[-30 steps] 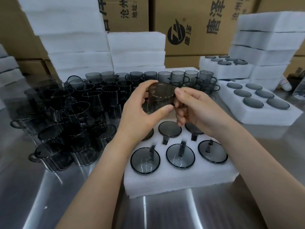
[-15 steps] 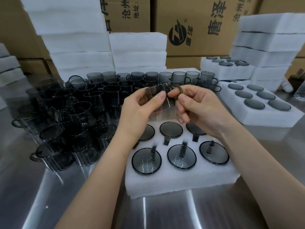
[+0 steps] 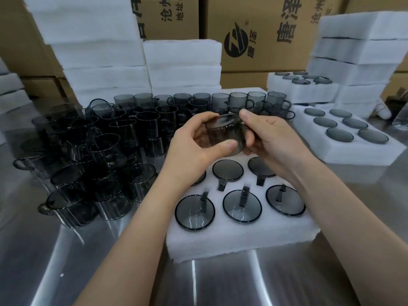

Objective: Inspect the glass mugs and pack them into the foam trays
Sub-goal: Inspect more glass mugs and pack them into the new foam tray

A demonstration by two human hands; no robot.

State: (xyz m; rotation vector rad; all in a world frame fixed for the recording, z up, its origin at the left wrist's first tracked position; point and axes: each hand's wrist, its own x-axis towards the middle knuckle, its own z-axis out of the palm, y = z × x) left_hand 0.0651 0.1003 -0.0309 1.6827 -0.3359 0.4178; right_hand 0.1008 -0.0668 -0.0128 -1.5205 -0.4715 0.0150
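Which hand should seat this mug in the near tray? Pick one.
Probably left: the left hand spans the mug above the foam tray, while the right hand only pinches its right edge.

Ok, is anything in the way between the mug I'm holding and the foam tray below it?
Nothing visible lies between them: the mug, held by the left hand and right hand, hangs over the foam tray. But the slots in view are all filled with packed mugs; any free one would be hidden under the hands.
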